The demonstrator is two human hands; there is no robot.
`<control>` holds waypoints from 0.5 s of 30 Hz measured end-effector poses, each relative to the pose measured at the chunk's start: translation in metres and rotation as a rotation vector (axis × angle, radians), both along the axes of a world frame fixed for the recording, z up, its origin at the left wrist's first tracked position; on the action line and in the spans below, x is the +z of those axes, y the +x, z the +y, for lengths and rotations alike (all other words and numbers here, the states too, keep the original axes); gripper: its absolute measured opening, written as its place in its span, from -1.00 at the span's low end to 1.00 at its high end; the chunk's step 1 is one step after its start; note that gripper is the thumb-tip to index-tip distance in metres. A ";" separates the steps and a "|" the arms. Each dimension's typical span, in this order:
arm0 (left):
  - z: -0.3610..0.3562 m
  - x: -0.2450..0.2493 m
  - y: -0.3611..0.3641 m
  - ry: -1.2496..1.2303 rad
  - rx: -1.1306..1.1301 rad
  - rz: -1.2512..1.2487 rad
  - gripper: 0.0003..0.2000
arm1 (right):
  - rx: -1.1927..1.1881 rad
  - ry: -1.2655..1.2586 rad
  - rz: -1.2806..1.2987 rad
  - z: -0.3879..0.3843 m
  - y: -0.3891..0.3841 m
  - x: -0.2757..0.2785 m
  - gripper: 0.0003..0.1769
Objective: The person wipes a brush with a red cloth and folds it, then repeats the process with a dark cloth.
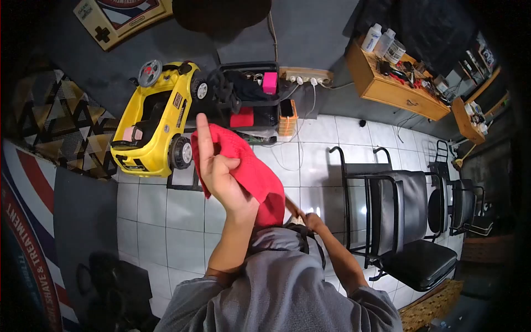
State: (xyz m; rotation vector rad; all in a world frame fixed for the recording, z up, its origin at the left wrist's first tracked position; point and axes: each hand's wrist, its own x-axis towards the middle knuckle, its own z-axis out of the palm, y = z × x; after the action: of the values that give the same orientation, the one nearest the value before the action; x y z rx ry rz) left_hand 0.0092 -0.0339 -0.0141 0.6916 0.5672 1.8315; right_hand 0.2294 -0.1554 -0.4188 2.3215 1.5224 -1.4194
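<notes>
A red cloth [257, 171] hangs from my left hand [221, 177], which is raised in front of me with its index finger stretched out and the other fingers curled on the cloth. Lower and to the right, my right hand [314, 222] is closed around a thin brown stick [293, 208] close to my body; its far end is hidden by the cloth. Just beyond my left hand stands a yellow toy car [157, 122] with a grey steering wheel.
Black shelves [249, 99] hold dark cloths and a pink box [269, 83]. A wooden drawer unit [406, 99] carries bottles and tools at the upper right. Black chairs [404, 216] stand on the right, over the white tiled floor [221, 221].
</notes>
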 end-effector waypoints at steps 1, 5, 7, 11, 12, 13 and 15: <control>-0.002 -0.001 0.003 -0.042 -0.009 0.015 -0.28 | -0.085 0.029 0.094 0.013 -0.002 0.019 -0.09; -0.001 -0.014 0.015 -0.134 -0.055 0.180 -0.42 | -0.526 0.224 0.998 0.054 -0.047 0.188 -0.27; 0.001 -0.022 0.020 -0.067 -0.021 0.410 -0.48 | -0.629 0.192 1.285 0.056 -0.067 0.257 -0.30; 0.005 -0.031 0.027 0.071 -0.081 0.610 -0.38 | -0.258 0.547 1.167 0.057 -0.095 0.282 -0.28; 0.004 -0.031 0.029 0.063 -0.096 0.581 -0.37 | -0.277 0.382 1.141 0.059 -0.091 0.260 -0.25; 0.002 -0.025 0.030 0.049 -0.099 0.556 -0.37 | -0.158 0.482 0.989 0.063 -0.093 0.245 -0.30; 0.005 -0.021 0.026 0.097 -0.096 0.589 -0.36 | 0.068 0.582 0.651 0.068 -0.094 0.182 -0.40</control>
State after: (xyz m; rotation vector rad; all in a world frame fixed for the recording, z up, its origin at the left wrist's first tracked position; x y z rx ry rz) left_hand 0.0356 -0.0288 -0.0349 1.3182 0.8091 1.5630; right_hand 0.1353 -0.0877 -0.2368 2.1085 2.4367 -2.0719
